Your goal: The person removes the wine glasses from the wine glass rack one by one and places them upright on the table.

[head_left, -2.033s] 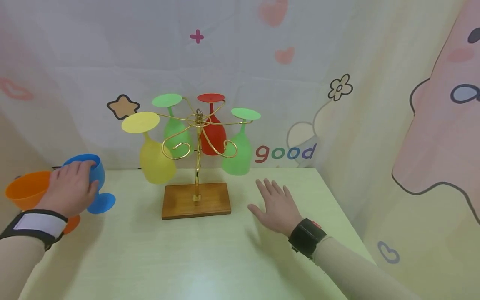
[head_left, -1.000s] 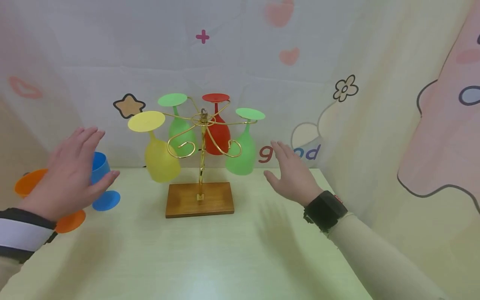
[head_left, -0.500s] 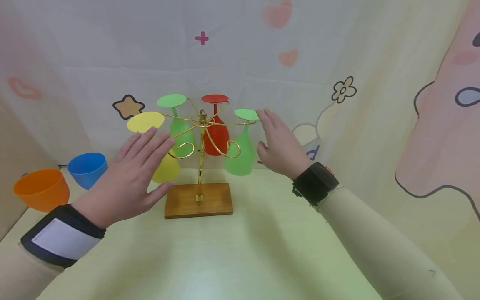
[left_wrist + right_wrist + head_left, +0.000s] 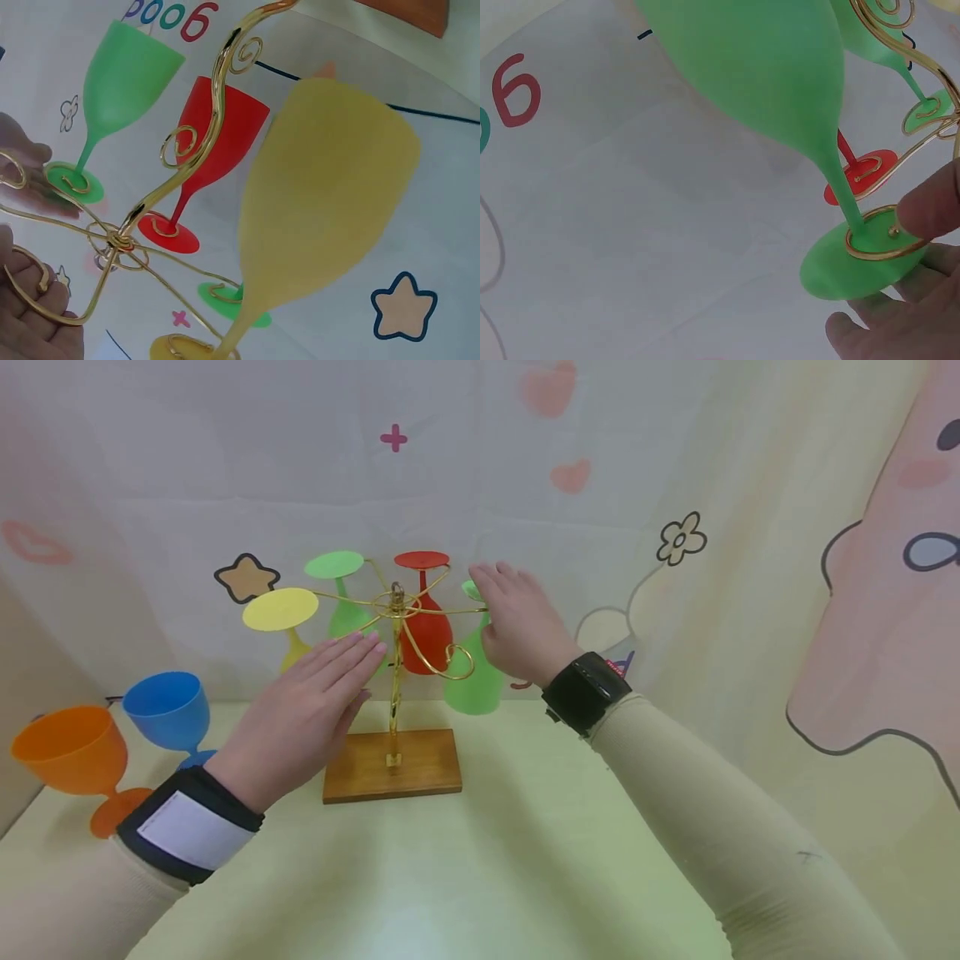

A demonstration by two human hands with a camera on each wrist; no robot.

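A gold wire rack (image 4: 396, 685) on a wooden base (image 4: 420, 764) carries goblets hung upside down by their feet. My left hand (image 4: 311, 718) is over the rack's front left side, fingers extended, beside an unoccupied curled hook (image 4: 86, 311). In the right wrist view, my right hand (image 4: 528, 631) has its thumb over the hook and foot of a green goblet (image 4: 772, 82), fingers behind the foot, pinching it. Also hanging are a yellow goblet (image 4: 330, 195), a red goblet (image 4: 429, 639) and a second green goblet (image 4: 347, 614), partly hidden behind the rack and left hand.
An orange goblet (image 4: 75, 752) and a blue goblet (image 4: 168, 714) stand upright at the table's left. Another curled hook (image 4: 459, 664) projects toward the front right. A patterned cloth (image 4: 480, 510) hangs behind the table (image 4: 427, 877).
My left hand has left the blue and orange goblets and moved right to the rack. My right hand has risen leftward from the table to the green goblet's foot.
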